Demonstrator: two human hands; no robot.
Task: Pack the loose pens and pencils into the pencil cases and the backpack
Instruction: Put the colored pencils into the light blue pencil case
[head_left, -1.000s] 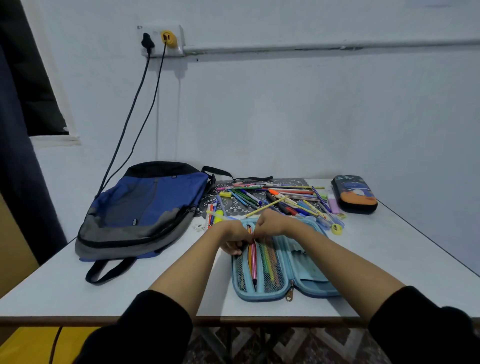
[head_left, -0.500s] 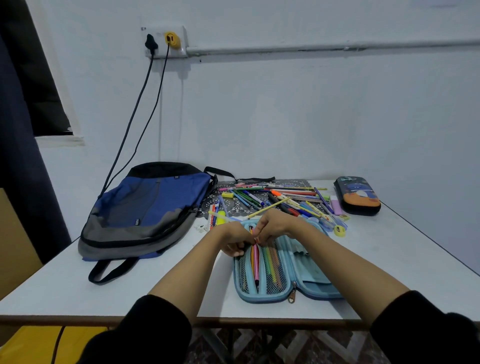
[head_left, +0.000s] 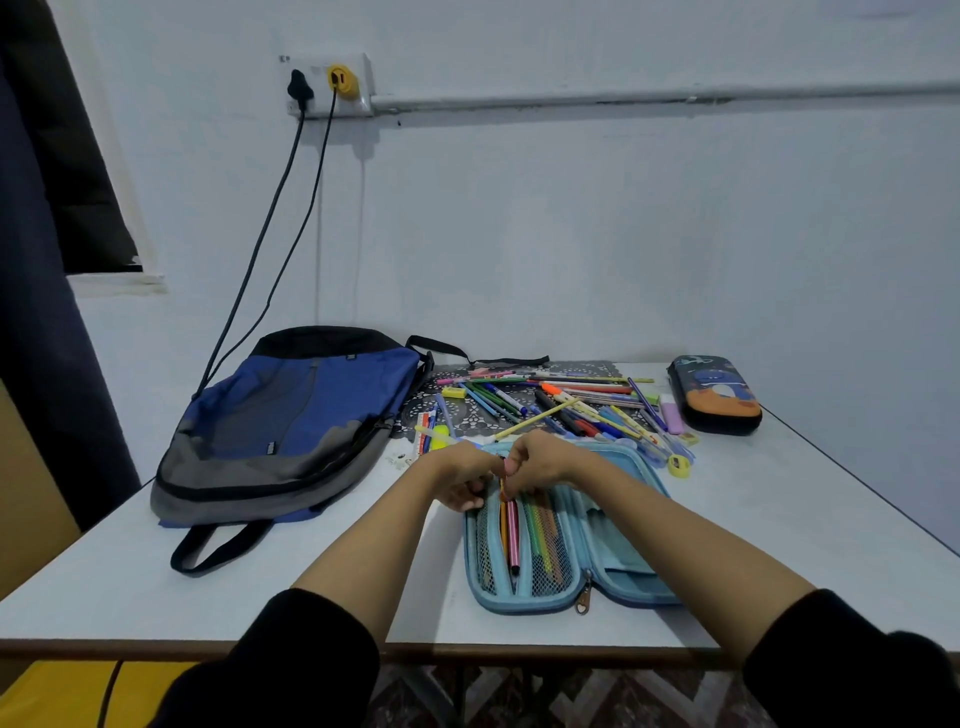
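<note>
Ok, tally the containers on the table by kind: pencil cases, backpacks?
Pencil cases: 2, the open light-blue case and the shut dark case.
Backpacks: 1, the blue and grey backpack.
Total: 3.

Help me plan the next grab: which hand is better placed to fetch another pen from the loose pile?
Probably the right hand: the loose pile lies just beyond it and spreads rightward, while the left hand sits at the mesh side of the blue case, nearer the backpack.
</note>
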